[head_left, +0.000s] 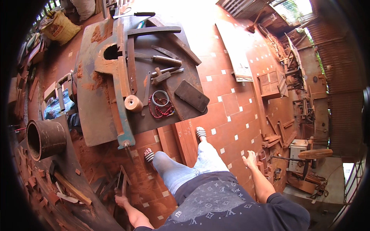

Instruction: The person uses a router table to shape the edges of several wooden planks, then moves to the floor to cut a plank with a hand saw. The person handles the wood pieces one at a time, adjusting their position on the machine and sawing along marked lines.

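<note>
My left hand [121, 200] is low at the left, beside the workbench, its fingers closed at the lower end of a narrow dark wooden piece [123, 181]. Shadow hides part of that grip. Out to the right, my right hand [249, 158] hangs over the tiled floor, fingers loosely apart and nothing in them. Ahead, a machine table carries a black phone [192, 96], a red bead bracelet [163, 112], a pale ring-shaped bangle [160, 98], a small hammer [161, 77] and a wooden-handled knife [166, 61].
A rusty metal pipe section [46, 139] and a wooden-handled hammer [73, 188] sit on the left bench among small wood blocks. A metal fence [117, 77] crosses the machine table [90, 127]. A long board [234, 54] and a wooden box [271, 82] stand at the right.
</note>
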A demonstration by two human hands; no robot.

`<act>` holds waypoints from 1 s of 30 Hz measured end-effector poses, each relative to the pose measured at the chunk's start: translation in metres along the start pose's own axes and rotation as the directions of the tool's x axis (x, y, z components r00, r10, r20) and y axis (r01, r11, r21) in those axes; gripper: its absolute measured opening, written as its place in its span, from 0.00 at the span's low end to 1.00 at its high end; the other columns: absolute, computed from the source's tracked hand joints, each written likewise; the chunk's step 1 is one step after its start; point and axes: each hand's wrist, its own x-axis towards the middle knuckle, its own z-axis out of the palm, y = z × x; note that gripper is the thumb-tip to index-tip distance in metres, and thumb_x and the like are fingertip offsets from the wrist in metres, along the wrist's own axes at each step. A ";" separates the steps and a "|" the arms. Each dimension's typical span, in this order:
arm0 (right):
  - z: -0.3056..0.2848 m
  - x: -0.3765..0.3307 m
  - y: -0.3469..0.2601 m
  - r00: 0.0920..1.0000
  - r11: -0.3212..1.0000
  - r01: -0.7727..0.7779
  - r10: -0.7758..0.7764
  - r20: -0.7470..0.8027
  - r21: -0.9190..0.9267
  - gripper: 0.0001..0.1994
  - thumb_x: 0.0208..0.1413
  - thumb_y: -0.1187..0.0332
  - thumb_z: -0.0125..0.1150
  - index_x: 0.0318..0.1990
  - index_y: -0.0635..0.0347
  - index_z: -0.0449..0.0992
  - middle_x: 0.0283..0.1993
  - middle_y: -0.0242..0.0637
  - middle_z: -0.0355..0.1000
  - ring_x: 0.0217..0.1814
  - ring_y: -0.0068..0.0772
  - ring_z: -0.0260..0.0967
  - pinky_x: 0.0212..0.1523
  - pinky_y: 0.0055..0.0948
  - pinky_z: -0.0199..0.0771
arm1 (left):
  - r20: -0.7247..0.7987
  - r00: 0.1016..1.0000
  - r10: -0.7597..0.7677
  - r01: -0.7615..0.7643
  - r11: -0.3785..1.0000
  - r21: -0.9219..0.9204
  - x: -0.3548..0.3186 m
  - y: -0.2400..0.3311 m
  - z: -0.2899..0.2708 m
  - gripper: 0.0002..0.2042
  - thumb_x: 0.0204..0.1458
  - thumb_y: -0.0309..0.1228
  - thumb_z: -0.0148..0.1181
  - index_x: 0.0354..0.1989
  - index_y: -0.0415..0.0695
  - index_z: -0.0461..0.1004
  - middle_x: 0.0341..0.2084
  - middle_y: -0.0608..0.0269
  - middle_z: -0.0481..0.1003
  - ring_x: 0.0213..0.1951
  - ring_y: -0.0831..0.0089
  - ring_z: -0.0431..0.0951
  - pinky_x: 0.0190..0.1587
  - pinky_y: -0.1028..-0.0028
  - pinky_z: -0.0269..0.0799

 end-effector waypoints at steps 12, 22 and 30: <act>0.022 0.189 0.115 0.953 0.968 -0.067 -0.010 0.304 0.243 0.30 0.54 0.57 0.65 0.63 0.63 0.71 0.69 0.51 0.63 0.72 0.51 0.61 0.72 0.43 0.62 | -0.406 0.883 0.234 -0.212 0.972 0.098 -0.361 0.089 -0.048 0.21 0.51 0.40 0.70 0.52 0.45 0.78 0.46 0.52 0.80 0.48 0.46 0.80 0.48 0.48 0.75; -0.009 0.326 0.245 0.952 0.953 -0.177 0.103 0.287 0.246 0.28 0.54 0.57 0.64 0.61 0.60 0.73 0.65 0.51 0.67 0.69 0.51 0.63 0.69 0.46 0.65 | -0.466 0.757 0.459 -0.472 0.876 0.097 -0.590 0.241 -0.034 0.21 0.51 0.42 0.69 0.46 0.37 0.78 0.38 0.44 0.81 0.43 0.43 0.81 0.47 0.50 0.75; -0.037 0.361 0.223 0.940 0.898 -0.256 0.144 0.311 0.358 0.29 0.52 0.55 0.65 0.60 0.60 0.75 0.65 0.53 0.68 0.70 0.52 0.64 0.70 0.44 0.66 | -0.450 0.508 0.734 -0.813 0.582 0.032 -0.676 0.384 0.011 0.14 0.49 0.36 0.70 0.36 0.39 0.77 0.29 0.50 0.78 0.36 0.46 0.79 0.40 0.52 0.74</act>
